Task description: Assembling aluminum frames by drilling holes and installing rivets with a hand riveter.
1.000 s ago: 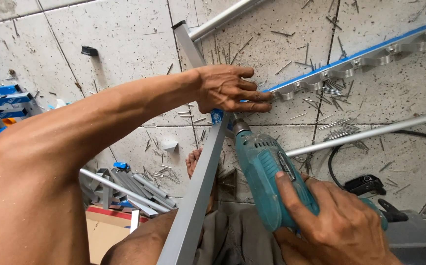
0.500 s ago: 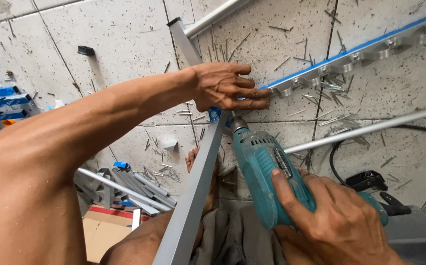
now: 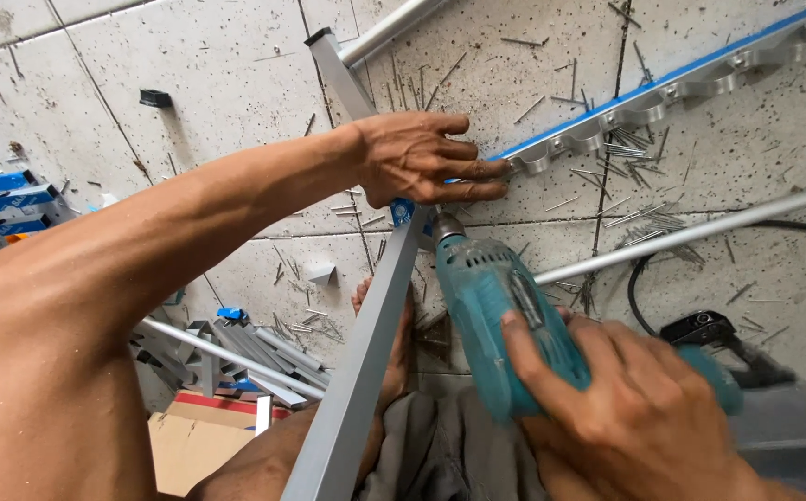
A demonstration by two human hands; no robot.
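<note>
Across the speckled grey tiled floor [image 3: 217,83] runs a long square-section grey metal tube [image 3: 366,343], slanting from the lower middle of the view up toward the top, where a round silver pipe [image 3: 394,26] lies beside its far end. Over the tube, the left hand [image 3: 422,160] stretches out with fingers flat and together, pressing down on the tube and on the near end of a blue-edged scalloped metal strip [image 3: 663,93] that runs off to the upper right. Just right of the tube, a teal electric drill [image 3: 505,315] points upward, its chuck touching the tube directly below the left hand's fingers. Behind it, the right hand [image 3: 635,408] is wrapped tightly around the drill's body. Loose thin metal nails [image 3: 644,223] lie scattered about the floor.
</note>
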